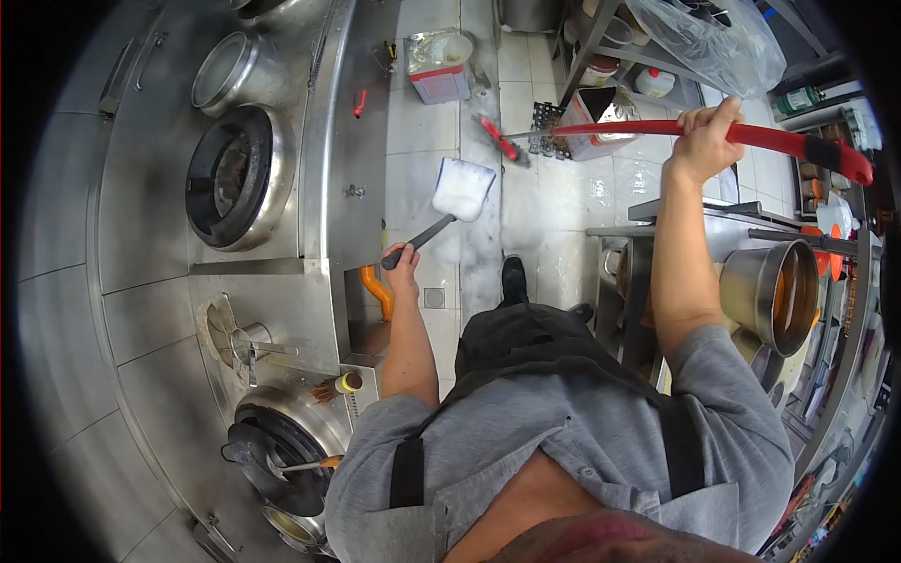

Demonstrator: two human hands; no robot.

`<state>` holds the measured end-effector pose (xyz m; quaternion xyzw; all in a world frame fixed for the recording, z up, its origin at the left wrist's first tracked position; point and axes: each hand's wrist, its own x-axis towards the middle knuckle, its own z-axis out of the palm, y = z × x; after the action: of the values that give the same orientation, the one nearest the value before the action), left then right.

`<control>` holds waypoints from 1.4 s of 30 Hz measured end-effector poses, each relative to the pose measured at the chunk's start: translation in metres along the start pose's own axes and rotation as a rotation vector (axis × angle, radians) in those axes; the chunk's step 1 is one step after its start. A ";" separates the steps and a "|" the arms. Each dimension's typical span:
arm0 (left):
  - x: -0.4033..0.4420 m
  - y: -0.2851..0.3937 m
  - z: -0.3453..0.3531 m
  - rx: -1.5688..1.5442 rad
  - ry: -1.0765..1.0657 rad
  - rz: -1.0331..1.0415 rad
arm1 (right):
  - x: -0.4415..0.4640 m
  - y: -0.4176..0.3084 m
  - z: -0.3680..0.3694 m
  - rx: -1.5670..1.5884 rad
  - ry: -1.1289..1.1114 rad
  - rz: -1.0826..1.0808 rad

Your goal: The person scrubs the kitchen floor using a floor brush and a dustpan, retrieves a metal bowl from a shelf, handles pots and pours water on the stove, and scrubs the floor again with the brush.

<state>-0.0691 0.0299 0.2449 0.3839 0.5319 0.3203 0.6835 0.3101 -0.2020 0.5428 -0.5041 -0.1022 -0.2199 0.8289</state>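
The scoop (463, 192), bearing white foam, was in front of the person above the wet floor (554, 202), its dark handle grasped by the left hand (404, 267); a level blade would best keep the suds aboard. The right hand's (704, 145) fingers clasped the long red tool (648, 128), whose blurred head needed careful steering near the black grate (546, 120) and tin (578, 145).
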 end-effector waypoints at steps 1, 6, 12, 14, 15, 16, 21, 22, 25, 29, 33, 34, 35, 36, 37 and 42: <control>0.001 0.001 0.002 -0.004 -0.014 -0.011 | -0.001 0.005 0.001 0.005 0.063 0.024; -0.004 0.017 0.016 0.015 -0.025 -0.001 | 0.025 -0.029 0.012 0.054 -0.010 -0.027; -0.003 0.028 0.027 0.142 -0.129 0.016 | 0.063 -0.133 0.002 0.030 -0.120 -0.161; -0.004 0.037 0.037 0.193 -0.180 -0.005 | 0.070 -0.153 -0.003 -0.004 -0.100 -0.219; -0.004 0.040 0.042 0.203 -0.185 -0.003 | 0.072 -0.158 -0.006 -0.045 -0.083 -0.233; -0.003 0.043 0.049 0.219 -0.214 0.007 | 0.076 -0.157 -0.011 -0.046 -0.070 -0.234; 0.000 0.070 0.103 0.297 -0.299 0.021 | 0.108 -0.116 -0.039 -0.137 0.049 -0.245; 0.000 0.075 0.115 0.316 -0.331 0.014 | 0.111 -0.104 -0.042 -0.171 0.119 -0.252; -0.004 0.096 0.152 0.348 -0.420 0.005 | 0.135 -0.061 -0.071 -0.315 0.155 -0.226; -0.014 0.130 0.207 0.422 -0.548 -0.015 | 0.177 -0.030 -0.105 -0.477 0.307 -0.280; -0.019 0.153 0.267 0.507 -0.656 0.005 | 0.222 -0.001 -0.139 -0.600 0.435 -0.423; -0.018 0.158 0.282 0.531 -0.719 0.015 | 0.225 0.005 -0.141 -0.600 0.449 -0.484; -0.019 0.163 0.295 0.553 -0.782 0.026 | 0.229 0.011 -0.143 -0.598 0.462 -0.545; -0.024 0.170 0.310 0.557 -0.775 0.017 | 0.234 0.021 -0.152 -0.675 0.463 -0.515; -0.031 0.176 0.328 0.558 -0.818 0.017 | 0.237 0.031 -0.156 -0.680 0.461 -0.510; -0.033 0.175 0.409 0.558 -0.998 -0.006 | 0.274 0.071 -0.197 -0.801 0.464 -0.424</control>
<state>0.3158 0.0144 0.4694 0.6531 0.2103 -0.0541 0.7254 0.5745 -0.4188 0.5011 -0.6885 0.0770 -0.5113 0.5086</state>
